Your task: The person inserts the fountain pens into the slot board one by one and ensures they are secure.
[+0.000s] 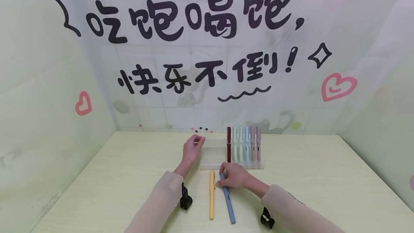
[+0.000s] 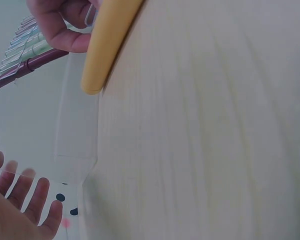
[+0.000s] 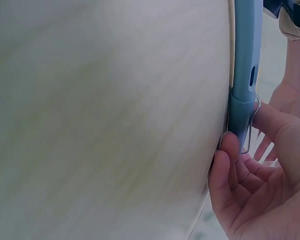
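Observation:
My right hand [image 1: 235,175] pinches the clip end of a blue capped pen [image 1: 229,204] between thumb and fingers. The pen has a wire clip and a small oval window, and it lies on the table. A yellow capped pen [image 1: 211,195] lies beside it, to the left. At the left end of a clear plastic pen rack [image 1: 213,166], my left hand [image 1: 192,150] touches the upper corner. In the left wrist view, the left hand's fingers [image 2: 42,200] are spread, with some tips behind the clear plastic.
On the right half of the rack, several pens stand upright in a row: a dark red pen [image 1: 229,145], pale green ones, a light blue pen [image 1: 247,145] and mauve ones. A printed cloth backdrop [image 1: 200,114] rises behind the wooden table [image 1: 310,179].

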Demonstrator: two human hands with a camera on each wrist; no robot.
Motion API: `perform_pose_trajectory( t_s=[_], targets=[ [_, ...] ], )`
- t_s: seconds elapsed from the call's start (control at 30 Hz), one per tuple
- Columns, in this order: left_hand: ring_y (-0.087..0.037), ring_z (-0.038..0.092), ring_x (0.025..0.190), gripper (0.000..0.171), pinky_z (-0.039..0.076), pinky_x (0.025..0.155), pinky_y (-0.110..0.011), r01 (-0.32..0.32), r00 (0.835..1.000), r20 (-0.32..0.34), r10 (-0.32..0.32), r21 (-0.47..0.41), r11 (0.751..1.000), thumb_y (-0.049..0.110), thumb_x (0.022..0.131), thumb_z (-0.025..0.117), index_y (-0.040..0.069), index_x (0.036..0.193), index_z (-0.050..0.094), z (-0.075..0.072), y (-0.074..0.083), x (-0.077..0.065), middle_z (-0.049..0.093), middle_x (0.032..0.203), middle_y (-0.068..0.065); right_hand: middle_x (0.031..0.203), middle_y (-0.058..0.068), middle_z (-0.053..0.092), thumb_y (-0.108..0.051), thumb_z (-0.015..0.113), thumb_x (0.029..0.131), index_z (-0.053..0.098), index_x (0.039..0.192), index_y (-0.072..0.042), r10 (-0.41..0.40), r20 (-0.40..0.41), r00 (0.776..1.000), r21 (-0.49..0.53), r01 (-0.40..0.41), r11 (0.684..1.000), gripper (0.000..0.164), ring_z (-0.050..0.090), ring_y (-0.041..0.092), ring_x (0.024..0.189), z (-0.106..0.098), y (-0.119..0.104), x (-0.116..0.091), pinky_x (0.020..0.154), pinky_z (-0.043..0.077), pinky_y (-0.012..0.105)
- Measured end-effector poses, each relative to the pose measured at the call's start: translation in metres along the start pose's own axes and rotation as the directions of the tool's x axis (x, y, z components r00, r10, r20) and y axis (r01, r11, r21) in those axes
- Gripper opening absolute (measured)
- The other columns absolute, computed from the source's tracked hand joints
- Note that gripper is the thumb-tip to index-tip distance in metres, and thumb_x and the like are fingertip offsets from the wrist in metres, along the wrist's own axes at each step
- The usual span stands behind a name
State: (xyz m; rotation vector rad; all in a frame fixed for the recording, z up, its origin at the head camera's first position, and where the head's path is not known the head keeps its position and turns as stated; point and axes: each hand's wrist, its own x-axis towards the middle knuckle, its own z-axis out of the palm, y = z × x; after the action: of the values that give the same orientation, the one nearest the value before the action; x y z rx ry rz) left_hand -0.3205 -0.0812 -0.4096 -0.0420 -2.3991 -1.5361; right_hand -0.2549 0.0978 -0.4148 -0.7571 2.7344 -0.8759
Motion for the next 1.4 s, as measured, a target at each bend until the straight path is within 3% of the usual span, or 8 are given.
perform_pose_trajectory(
  t_s=[0.17, 1.1, 1.4],
  targets=[
    [-0.024, 0.056, 0.089, 0.024, 0.047, 0.076, -0.033, 0.001, 1.0, 0.001, -0.001, 0.001, 1.0, 0.023, 0.089, 0.053, 0.001, 0.097, 0.058, 0.0, -0.001, 0.001, 0.06, 0.094, -0.011, 0.053, -0.005, 0.045, -0.029, 0.071, 0.072, 0.052, 0.085, -0.011, -0.019, -0.021, 1.0, -0.017, 0.019, 1.0, 0.029, 0.042, 0.007, 0.047, -0.001, 0.0, 0.0, 0.042, 0.036, 0.022],
    [-0.024, 0.056, 0.089, 0.023, 0.047, 0.076, -0.033, 0.004, 1.0, 0.002, -0.004, -0.008, 1.0, 0.023, 0.088, 0.054, 0.002, 0.096, 0.058, 0.0, -0.001, -0.001, 0.06, 0.094, -0.01, 0.066, -0.001, 0.051, -0.02, 0.07, 0.075, 0.053, 0.098, -0.004, -0.022, -0.146, 0.989, 0.191, 0.05, 0.98, 0.033, 0.047, 0.011, 0.053, -0.011, -0.002, 0.006, 0.047, 0.041, 0.023],
    [-0.024, 0.056, 0.089, 0.023, 0.047, 0.076, -0.033, -0.005, 1.0, 0.002, 0.005, -0.012, 1.0, 0.022, 0.088, 0.053, 0.001, 0.096, 0.058, -0.001, 0.0, -0.001, 0.06, 0.094, -0.01, 0.065, 0.0, 0.05, -0.017, 0.07, 0.076, 0.052, 0.099, -0.001, -0.056, -0.204, 0.977, 0.197, 0.097, 0.976, 0.033, 0.047, 0.011, 0.053, -0.021, -0.006, 0.008, 0.046, 0.042, 0.024]
  ],
)
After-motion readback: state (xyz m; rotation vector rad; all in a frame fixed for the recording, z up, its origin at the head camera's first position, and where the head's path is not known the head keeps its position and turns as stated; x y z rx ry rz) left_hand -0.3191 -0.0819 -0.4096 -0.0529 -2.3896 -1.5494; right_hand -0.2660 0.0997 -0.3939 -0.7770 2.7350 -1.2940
